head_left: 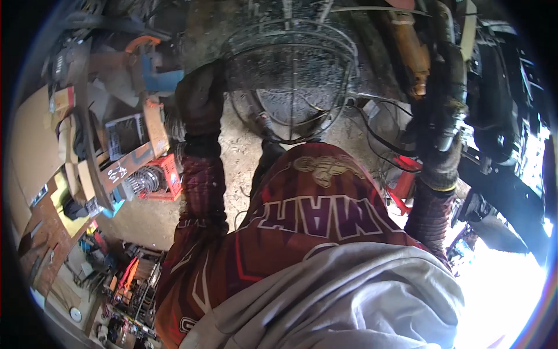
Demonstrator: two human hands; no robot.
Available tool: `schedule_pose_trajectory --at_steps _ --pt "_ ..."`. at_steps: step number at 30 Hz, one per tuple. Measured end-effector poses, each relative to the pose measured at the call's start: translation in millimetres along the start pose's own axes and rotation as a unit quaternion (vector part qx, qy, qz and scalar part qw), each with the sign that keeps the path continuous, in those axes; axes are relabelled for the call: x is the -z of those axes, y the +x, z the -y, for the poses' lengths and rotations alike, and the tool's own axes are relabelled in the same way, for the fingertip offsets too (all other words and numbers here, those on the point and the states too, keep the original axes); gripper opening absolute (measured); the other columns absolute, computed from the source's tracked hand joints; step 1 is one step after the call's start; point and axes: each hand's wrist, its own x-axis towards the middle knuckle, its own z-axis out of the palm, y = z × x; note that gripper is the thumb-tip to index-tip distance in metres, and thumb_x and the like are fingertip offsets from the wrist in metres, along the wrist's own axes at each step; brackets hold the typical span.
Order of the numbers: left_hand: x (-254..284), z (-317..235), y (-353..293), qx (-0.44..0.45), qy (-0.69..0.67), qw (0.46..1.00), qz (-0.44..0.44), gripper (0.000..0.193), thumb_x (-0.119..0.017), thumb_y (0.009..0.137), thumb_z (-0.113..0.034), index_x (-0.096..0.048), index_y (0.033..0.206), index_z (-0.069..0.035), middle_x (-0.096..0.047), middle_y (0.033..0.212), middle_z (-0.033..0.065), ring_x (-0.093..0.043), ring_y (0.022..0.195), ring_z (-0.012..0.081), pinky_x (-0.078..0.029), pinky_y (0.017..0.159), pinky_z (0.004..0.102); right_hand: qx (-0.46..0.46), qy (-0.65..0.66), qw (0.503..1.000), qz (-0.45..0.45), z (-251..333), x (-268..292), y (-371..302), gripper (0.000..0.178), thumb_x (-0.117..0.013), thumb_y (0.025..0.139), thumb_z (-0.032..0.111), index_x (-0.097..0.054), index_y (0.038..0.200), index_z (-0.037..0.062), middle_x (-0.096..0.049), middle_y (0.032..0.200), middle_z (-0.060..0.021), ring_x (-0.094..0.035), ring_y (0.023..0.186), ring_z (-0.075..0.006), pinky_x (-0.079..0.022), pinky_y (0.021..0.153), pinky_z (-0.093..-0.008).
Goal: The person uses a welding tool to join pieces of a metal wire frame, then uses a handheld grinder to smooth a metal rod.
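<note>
From here I see the worker bent over a round metal-rod frame [293,141], which sits straight ahead, between the arms and above the floor [139,218]. The dark-gloved left hand [200,96] is at the frame's left edge; its fingers are lost in shadow, so I can't tell whether they are closed on the rod. The right hand [444,157] is well apart from the frame, among dark, pipe-like metal parts on the right, and its grip can't be made out either. A red crate [172,174] stands to the left, beside a metal coil [145,181]. My reading is that the frame is being steadied or positioned; the next move calls for firm left-hand support and a clear right-hand hold.
</note>
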Motion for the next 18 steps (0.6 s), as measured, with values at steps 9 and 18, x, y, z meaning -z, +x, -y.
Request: schedule_pose_trajectory --at_steps 9,18 --pt "-8.2 8.3 -5.1 0.017 0.021 0.999 -0.034 0.023 -0.079 0.083 -0.007 -0.078 0.106 -0.010 -0.074 0.089 0.0143 -0.072 0.076 0.0319 -0.056 0.066 0.0405 0.024 0.010 1.000 0.007 1.0 -7.9 12.7 0.041 -0.054 0.103 0.019 -0.050 0.138 -0.0037 -0.067 0.115 -0.0280 -0.073 0.088 -0.0343 -0.063 0.071 -0.0437" --pt "-2.6 5.6 -3.1 -0.024 0.039 0.999 -0.022 0.024 -0.077 0.085 -0.001 -0.075 0.108 -0.004 -0.075 0.099 0.0174 -0.073 0.087 0.0330 -0.058 0.074 0.0408 -0.006 0.007 1.000 -0.008 3.1 1.0 -7.1 0.039 -0.058 0.100 0.014 -0.053 0.135 -0.0038 -0.070 0.109 -0.0246 -0.073 0.082 -0.0288 -0.062 0.065 -0.0398"
